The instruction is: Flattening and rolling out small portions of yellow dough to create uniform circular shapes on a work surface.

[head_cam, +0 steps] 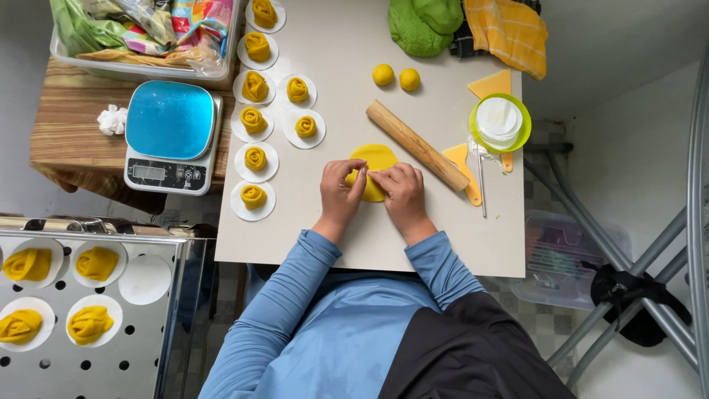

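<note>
Both hands, left hand (339,190) and right hand (402,191), fingers pinched on yellow dough sheet (374,159), just left of rolling pin (417,145).

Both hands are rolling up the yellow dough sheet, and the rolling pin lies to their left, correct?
Not quite. Both hands, left hand and right hand, are on the yellow dough sheet, but the head view shows the rolling pin to their right.

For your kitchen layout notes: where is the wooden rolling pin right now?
In the head view, the wooden rolling pin lies slantwise on the white table, just beyond the right hand, between the flat yellow dough and the green bowl.
</note>
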